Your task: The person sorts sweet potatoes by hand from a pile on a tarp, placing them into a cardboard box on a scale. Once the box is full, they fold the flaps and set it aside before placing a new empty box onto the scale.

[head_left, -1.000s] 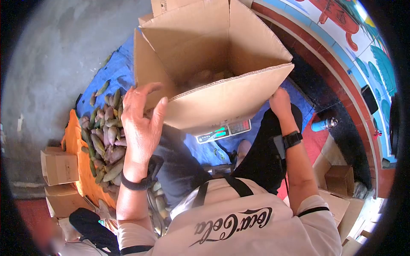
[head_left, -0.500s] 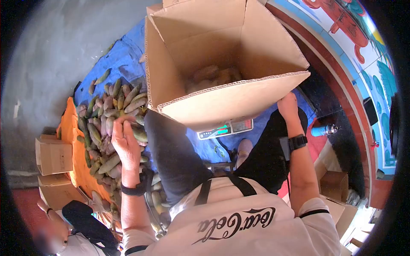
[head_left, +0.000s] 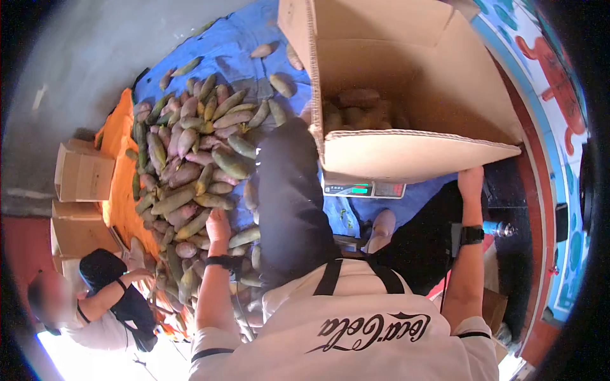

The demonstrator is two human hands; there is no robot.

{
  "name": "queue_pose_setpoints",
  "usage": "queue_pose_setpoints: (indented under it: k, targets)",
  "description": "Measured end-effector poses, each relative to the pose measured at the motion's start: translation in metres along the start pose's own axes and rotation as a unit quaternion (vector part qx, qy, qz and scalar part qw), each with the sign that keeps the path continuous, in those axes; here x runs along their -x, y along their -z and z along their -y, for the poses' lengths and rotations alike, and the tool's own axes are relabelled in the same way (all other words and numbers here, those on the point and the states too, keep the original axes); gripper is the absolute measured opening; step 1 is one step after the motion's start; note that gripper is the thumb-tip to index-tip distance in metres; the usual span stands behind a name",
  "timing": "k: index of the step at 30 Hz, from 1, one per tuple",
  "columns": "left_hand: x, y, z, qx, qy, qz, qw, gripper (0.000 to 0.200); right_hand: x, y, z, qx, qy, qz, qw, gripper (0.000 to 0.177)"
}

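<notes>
My left hand (head_left: 218, 225) is low over the pile of long green and pinkish vegetables (head_left: 184, 174), its fingers curled together; whatever lies under them is hidden. My right hand (head_left: 471, 182) grips the near right corner of a large open cardboard box (head_left: 413, 149), fingers partly hidden by the flap. Inside the box, several similar vegetables (head_left: 359, 98) lie in shadow. Beneath its near edge shows a scale (head_left: 363, 189) with a green lit display. The box stands beyond my knees.
A blue sheet (head_left: 241, 38) and an orange sheet (head_left: 121, 190) lie under the pile. Small cartons (head_left: 86, 171) stand at the left. Another person (head_left: 105, 311) is at the lower left. A blue bottle (head_left: 499, 228) is right of my right knee, near the painted wall (head_left: 559, 82).
My view has swung left, so the box and scale appear farther right. My left hand was raised with fingers extended; now it is lower and curled. My right hand remains at the box corner.
</notes>
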State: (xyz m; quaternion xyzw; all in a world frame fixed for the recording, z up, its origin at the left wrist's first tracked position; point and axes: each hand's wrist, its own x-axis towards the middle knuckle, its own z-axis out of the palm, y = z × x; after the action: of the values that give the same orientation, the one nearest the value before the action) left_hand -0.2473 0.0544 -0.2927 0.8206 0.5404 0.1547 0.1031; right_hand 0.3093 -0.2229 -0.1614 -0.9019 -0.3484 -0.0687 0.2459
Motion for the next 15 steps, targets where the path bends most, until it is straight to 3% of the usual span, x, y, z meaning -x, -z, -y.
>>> queue_pose_setpoints:
  k: [1,2,4,5,6,9,10,12,13,15]
  targets:
    - [0.006,0.003,-0.001,-0.027,0.087,0.069,0.993,0.02,-0.001,-0.002,-0.006,-0.007,0.027,-0.003,1.0,0.022]
    - [0.018,-0.004,0.013,-0.028,0.094,0.069,0.993,0.02,-0.002,-0.003,-0.01,-0.014,0.053,-0.007,0.998,0.023]
    - [0.043,-0.02,0.039,-0.172,0.012,0.11,0.979,0.021,-0.002,-0.006,-0.013,-0.005,0.043,0.003,0.999,0.023]
    - [0.05,-0.022,0.043,-0.117,0.106,0.173,0.972,0.034,-0.002,-0.006,-0.012,-0.015,0.024,-0.004,1.0,0.022]
    - [0.056,-0.025,0.048,-0.116,0.11,0.174,0.972,0.034,-0.001,-0.006,-0.012,-0.024,0.005,-0.011,1.0,0.022]
    - [0.079,-0.04,0.061,-0.087,0.26,0.203,0.94,0.054,-0.002,-0.004,-0.015,0.002,0.052,-0.013,0.999,0.022]
    - [0.083,-0.041,0.061,-0.069,0.269,0.199,0.94,0.052,-0.002,-0.004,-0.017,0.026,0.06,-0.007,0.998,0.022]
    - [0.094,-0.07,0.088,-0.101,0.219,0.245,0.939,0.031,-0.002,-0.005,-0.023,0.018,0.076,-0.01,0.997,0.022]
    - [0.077,-0.033,0.037,-0.048,0.261,0.233,0.936,0.036,-0.002,-0.006,-0.025,0.009,0.089,-0.014,0.996,0.022]
    - [0.071,-0.041,0.022,-0.031,0.256,0.227,0.939,0.036,-0.002,-0.006,-0.024,0.01,0.082,-0.015,0.997,0.022]
